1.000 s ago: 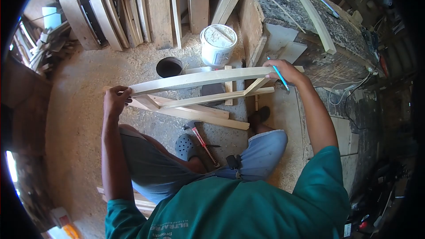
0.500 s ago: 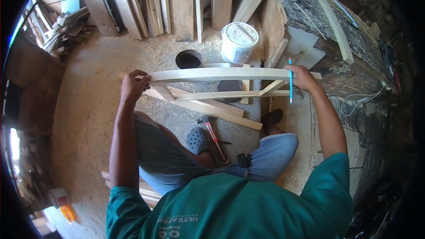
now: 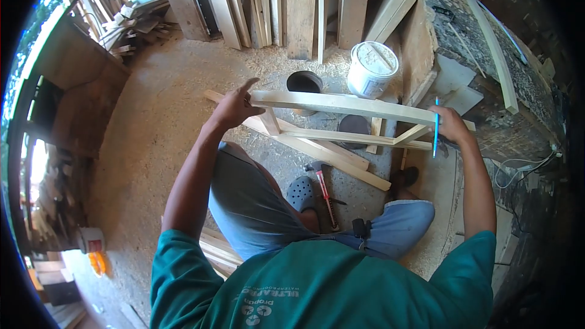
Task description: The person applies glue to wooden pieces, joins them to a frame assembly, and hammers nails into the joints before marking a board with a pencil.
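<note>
A long, gently curved wooden strip (image 3: 341,104) spans between my hands, over a lighter frame of wooden slats (image 3: 341,136). At its left end is my left hand (image 3: 233,108), with index finger lifted and thumb spread apart beside the tip; fingers underneath are hidden. My right hand (image 3: 450,125) is closed around the strip near its right end. A blue pencil (image 3: 436,137) sticks out upright between those same fingers. Below the frame, boards (image 3: 341,167) lie on the floor, and a hammer with a red handle (image 3: 325,192) rests beside my clog (image 3: 301,193).
A lidded white bucket (image 3: 373,70) stands beyond the strip, next to a dark round container (image 3: 304,83). Planks (image 3: 301,12) lean at the back. To the right is a worn workbench (image 3: 469,42) bearing another curved strip (image 3: 495,55). Shavings cover the floor.
The view has shifted, so the scene sits farther right. My left hand's fingers have spread from their grip on the strip's end; my right hand keeps its hold.
</note>
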Tool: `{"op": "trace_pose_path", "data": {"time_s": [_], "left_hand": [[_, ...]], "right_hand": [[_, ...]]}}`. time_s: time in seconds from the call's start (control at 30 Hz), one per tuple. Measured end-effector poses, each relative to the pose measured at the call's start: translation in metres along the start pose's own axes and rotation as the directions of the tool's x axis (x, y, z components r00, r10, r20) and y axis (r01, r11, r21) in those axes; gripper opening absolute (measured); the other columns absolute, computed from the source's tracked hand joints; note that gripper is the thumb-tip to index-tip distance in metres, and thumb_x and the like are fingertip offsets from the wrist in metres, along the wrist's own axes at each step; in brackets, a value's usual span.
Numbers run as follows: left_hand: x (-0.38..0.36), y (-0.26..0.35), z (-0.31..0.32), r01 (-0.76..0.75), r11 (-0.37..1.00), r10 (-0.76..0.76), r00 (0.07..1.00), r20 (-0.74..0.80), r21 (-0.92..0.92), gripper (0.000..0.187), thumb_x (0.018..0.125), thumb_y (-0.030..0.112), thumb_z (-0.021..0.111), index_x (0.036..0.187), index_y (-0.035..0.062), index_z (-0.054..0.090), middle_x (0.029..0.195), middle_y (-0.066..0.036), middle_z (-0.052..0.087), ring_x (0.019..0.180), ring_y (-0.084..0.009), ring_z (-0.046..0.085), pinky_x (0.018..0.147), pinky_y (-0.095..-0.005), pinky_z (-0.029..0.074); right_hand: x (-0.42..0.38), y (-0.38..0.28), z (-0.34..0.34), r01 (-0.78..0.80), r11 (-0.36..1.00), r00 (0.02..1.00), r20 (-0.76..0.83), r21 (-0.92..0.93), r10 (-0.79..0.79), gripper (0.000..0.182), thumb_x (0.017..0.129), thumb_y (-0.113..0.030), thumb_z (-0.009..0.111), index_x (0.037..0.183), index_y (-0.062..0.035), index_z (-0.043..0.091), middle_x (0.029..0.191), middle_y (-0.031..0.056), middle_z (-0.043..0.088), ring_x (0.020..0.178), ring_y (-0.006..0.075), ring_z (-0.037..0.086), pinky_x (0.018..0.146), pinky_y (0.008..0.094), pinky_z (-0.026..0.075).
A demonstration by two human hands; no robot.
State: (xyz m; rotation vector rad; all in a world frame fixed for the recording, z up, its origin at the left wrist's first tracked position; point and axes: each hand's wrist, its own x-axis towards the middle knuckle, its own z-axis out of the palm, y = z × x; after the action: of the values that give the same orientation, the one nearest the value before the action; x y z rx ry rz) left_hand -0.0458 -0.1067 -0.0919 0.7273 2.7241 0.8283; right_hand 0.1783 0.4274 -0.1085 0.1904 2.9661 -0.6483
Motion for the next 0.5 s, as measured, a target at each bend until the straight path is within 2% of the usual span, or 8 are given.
{"op": "trace_pose_path", "data": {"time_s": [0.1,0.2,0.27,0.3,0.33,0.4,0.43,0.5], "left_hand": [[0.002,-0.001,0.001,-0.098,0.986,0.095,0.995,0.03,0.132,0.052,0.073,0.008,0.08,0.122,0.0094,0.063,0.095,-0.016,0.07,0.086,-0.0269,0.068,0.078,-0.0382,0.053],[0.004,-0.006,0.008,-0.101,0.987,0.105,0.994,-0.025,0.125,0.046,0.072,0.006,0.079,0.116,0.0077,0.065,0.098,-0.017,0.07,0.087,-0.029,0.069,0.079,-0.0388,0.054],[0.004,-0.008,0.011,-0.134,0.982,0.143,0.988,-0.061,0.134,0.045,0.073,0.005,0.078,0.117,0.0074,0.066,0.099,-0.017,0.07,0.088,-0.0299,0.07,0.079,-0.0386,0.055],[0.004,-0.008,0.012,-0.152,0.978,0.164,0.984,-0.075,0.139,0.045,0.074,0.004,0.077,0.117,0.0073,0.066,0.099,-0.017,0.07,0.088,-0.0303,0.07,0.079,-0.0385,0.055],[0.003,-0.005,0.011,-0.137,0.984,0.146,0.987,-0.07,0.116,0.045,0.074,0.003,0.077,0.117,0.0072,0.066,0.099,-0.017,0.07,0.088,-0.0301,0.07,0.079,-0.0379,0.055],[0.0,0.002,0.008,-0.108,0.992,0.112,0.992,-0.056,0.066,0.045,0.075,0.001,0.075,0.119,0.0071,0.065,0.1,-0.016,0.07,0.088,-0.0298,0.07,0.079,-0.0367,0.056],[0.0,0.001,0.01,-0.119,0.989,0.124,0.991,-0.058,0.091,0.045,0.076,0.0,0.075,0.119,0.007,0.065,0.1,-0.016,0.071,0.088,-0.0293,0.07,0.079,-0.0365,0.056],[0.001,0.0,0.01,-0.141,0.98,0.151,0.986,-0.068,0.14,0.045,0.076,-0.001,0.074,0.12,0.0068,0.065,0.1,-0.015,0.071,0.088,-0.0282,0.071,0.079,-0.0362,0.056]], "right_hand": [[-0.009,-0.015,-0.002,0.16,0.968,0.956,-0.213,-0.194,-0.201,0.043,0.066,-0.007,0.08,0.106,-0.0077,0.064,0.097,0.0133,0.067,0.096,0.035,0.062,0.087,0.0424,0.047],[-0.023,-0.065,-0.007,0.165,0.985,0.885,-0.433,-0.059,-0.174,0.045,0.067,-0.011,0.081,0.108,-0.0092,0.063,0.098,0.0112,0.066,0.097,0.0339,0.06,0.09,0.0424,0.044],[-0.042,-0.096,0.022,0.155,0.952,0.911,-0.411,0.266,-0.034,0.039,0.069,-0.014,0.082,0.103,-0.0081,0.065,0.093,0.0079,0.066,0.093,0.0256,0.063,0.086,0.0379,0.048],[-0.05,-0.119,0.036,0.182,0.943,0.94,-0.332,0.279,-0.084,0.031,0.071,-0.014,0.082,0.098,-0.0069,0.067,0.086,0.0063,0.066,0.086,0.0221,0.064,0.081,0.0366,0.051],[-0.055,-0.126,0.072,0.129,0.875,0.976,-0.217,0.466,-0.028,0.027,0.072,-0.014,0.082,0.095,-0.0066,0.069,0.082,0.0078,0.067,0.08,0.0231,0.066,0.077,0.0369,0.052],[-0.052,-0.127,0.14,0.212,0.923,0.977,-0.054,0.32,-0.205,0.028,0.075,-0.015,0.08,0.1,-0.0077,0.069,0.088,0.0168,0.069,0.082,0.0323,0.068,0.074,0.0408,0.053],[-0.053,-0.129,0.177,0.056,0.96,0.992,0.089,0.275,-0.083,0.024,0.079,-0.008,0.072,0.102,-0.0081,0.068,0.092,0.0198,0.068,0.087,0.038,0.067,0.077,0.0452,0.053],[-0.046,-0.106,0.26,0.075,0.995,0.962,0.257,0.064,-0.089,0.027,0.081,-0.004,0.057,0.105,-0.0104,0.068,0.098,0.021,0.069,0.094,0.0385,0.066,0.084,0.0491,0.05]]}}
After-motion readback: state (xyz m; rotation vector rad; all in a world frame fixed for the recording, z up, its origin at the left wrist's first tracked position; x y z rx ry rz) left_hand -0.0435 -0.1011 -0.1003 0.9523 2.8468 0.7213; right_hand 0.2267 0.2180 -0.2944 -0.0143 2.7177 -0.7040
